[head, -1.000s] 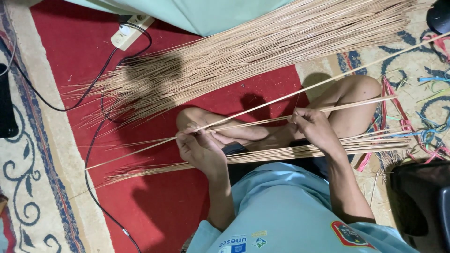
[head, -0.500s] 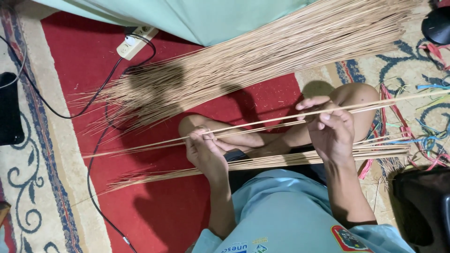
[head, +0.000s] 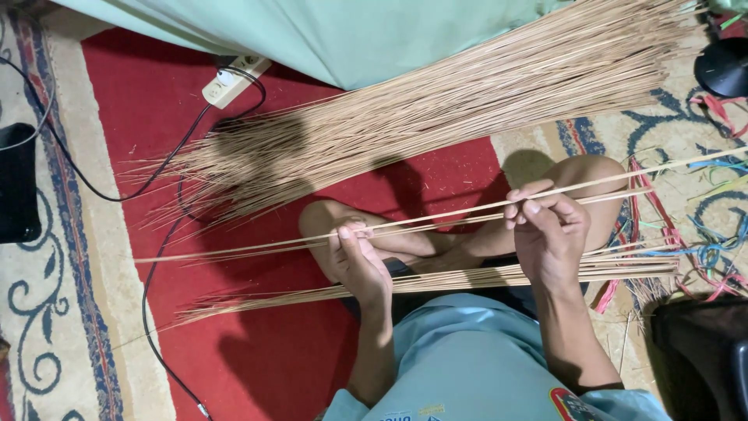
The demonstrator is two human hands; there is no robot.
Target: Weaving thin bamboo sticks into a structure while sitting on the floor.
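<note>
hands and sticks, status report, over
Left hand and right hand both pinch a few thin sticks held level over the lap. Small stick bundle across legs, big pile beyond. Nothing blocking.

- A home floor used as a craft workspace: a person sits cross-legged on a red carpet [head: 257,335] bordered with cream and blue scrollwork.
- A large heap of thin dried sticks [head: 436,109] spreads across the carpet, with a smaller bundle [head: 467,278] lying over the person's lap.
- A white power strip [head: 234,78] and black cables [head: 156,257] trail over the floor beside a pale green cloth [head: 351,35].
- Coloured strips [head: 701,249] litter the patterned rug [head: 670,132] at the right.
</note>
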